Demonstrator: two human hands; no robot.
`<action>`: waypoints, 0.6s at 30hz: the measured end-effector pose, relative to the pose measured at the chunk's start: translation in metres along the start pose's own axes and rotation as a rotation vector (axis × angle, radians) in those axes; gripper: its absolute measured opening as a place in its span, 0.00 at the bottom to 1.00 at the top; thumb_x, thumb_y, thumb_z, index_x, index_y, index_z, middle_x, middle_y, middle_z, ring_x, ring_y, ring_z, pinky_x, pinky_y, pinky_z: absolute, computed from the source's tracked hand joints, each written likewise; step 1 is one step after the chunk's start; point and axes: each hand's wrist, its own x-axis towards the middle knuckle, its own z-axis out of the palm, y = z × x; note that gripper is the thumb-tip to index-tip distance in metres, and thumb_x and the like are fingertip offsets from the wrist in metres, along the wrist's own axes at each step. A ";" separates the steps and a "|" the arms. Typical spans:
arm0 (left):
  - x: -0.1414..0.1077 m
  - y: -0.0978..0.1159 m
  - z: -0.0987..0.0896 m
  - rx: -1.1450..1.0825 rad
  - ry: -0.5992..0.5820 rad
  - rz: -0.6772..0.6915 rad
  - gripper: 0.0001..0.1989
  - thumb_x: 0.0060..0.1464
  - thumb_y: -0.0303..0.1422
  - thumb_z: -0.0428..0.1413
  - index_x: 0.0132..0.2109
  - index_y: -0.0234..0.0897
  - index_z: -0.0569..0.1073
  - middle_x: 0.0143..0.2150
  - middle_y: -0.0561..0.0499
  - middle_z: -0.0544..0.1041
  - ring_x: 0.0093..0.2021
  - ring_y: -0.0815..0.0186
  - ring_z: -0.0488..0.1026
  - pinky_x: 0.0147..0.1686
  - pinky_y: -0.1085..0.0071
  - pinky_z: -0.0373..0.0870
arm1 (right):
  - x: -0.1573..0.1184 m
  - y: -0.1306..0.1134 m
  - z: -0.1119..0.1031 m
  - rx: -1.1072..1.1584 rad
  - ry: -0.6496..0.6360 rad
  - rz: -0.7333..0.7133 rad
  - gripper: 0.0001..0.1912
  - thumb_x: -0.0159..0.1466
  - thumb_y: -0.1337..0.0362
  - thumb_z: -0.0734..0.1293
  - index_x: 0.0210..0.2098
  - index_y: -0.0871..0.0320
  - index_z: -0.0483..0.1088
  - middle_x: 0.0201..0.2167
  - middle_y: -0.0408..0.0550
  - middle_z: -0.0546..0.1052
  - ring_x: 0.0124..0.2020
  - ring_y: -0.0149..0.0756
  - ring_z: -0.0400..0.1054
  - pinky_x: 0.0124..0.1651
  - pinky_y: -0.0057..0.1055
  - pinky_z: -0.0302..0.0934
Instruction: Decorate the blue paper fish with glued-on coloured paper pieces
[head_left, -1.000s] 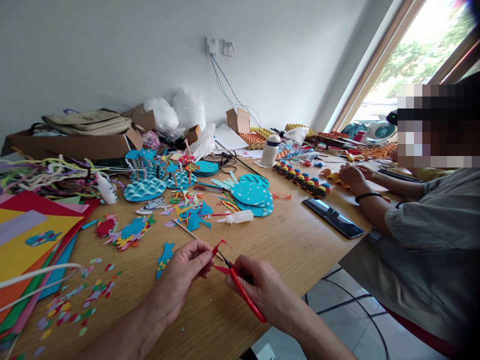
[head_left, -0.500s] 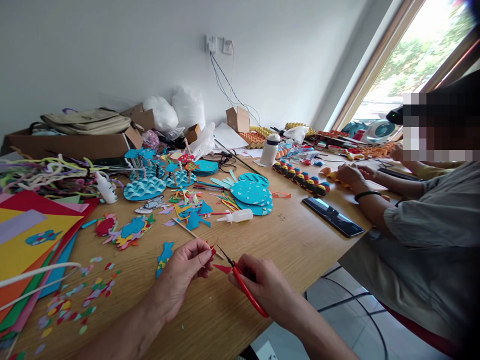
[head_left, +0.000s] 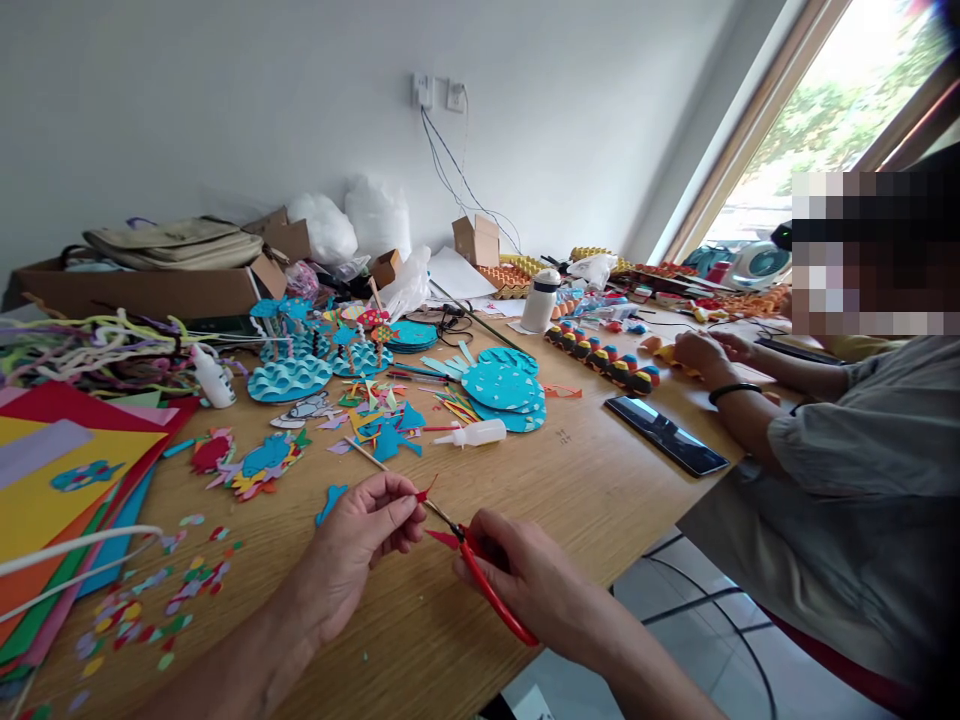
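Between the thumb and fingertips of my left hand (head_left: 375, 525) a small piece of red paper (head_left: 422, 495) is pinched. My right hand (head_left: 525, 575) grips red-handled scissors (head_left: 491, 590), whose blades point at that paper and reach its edge; whether they cut it I cannot tell. Under the scissors' tips lies a red paper scrap (head_left: 442, 538) on the table. A wooden stick (head_left: 366, 453) lies just beyond my left hand, which partly covers a blue paper fish (head_left: 330, 503).
Coloured paper sheets (head_left: 90, 480) and loose confetti bits (head_left: 142, 605) lie at left. A glue bottle (head_left: 472, 433), blue paper discs (head_left: 502, 388) and a phone (head_left: 665, 434) lie farther out. At right sits a co-worker (head_left: 847, 420), hands over the table.
The scissors' blades have moved left toward the red paper and now meet it. My left hand has shifted slightly, covering more of the blue fish.
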 end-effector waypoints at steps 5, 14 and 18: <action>-0.001 0.004 0.002 -0.069 0.003 -0.015 0.09 0.42 0.32 0.60 0.31 0.36 0.67 0.25 0.55 0.74 0.23 0.73 0.68 0.25 0.78 0.63 | 0.003 -0.004 0.004 -0.004 0.012 0.002 0.10 0.59 0.59 0.58 0.25 0.59 0.61 0.21 0.41 0.67 0.21 0.25 0.54 0.23 0.23 0.46; -0.001 0.001 0.001 -0.091 -0.009 -0.034 0.09 0.41 0.33 0.61 0.29 0.34 0.69 0.25 0.54 0.74 0.24 0.73 0.69 0.24 0.79 0.62 | 0.007 -0.008 0.011 0.044 0.052 0.015 0.10 0.58 0.59 0.59 0.24 0.59 0.62 0.20 0.40 0.66 0.21 0.25 0.54 0.23 0.22 0.46; -0.001 0.002 0.002 -0.085 -0.007 -0.038 0.10 0.41 0.34 0.61 0.31 0.35 0.69 0.26 0.53 0.75 0.26 0.71 0.70 0.24 0.78 0.63 | 0.007 -0.007 0.011 0.021 0.056 0.030 0.11 0.58 0.59 0.59 0.24 0.59 0.62 0.20 0.40 0.66 0.20 0.25 0.53 0.23 0.22 0.45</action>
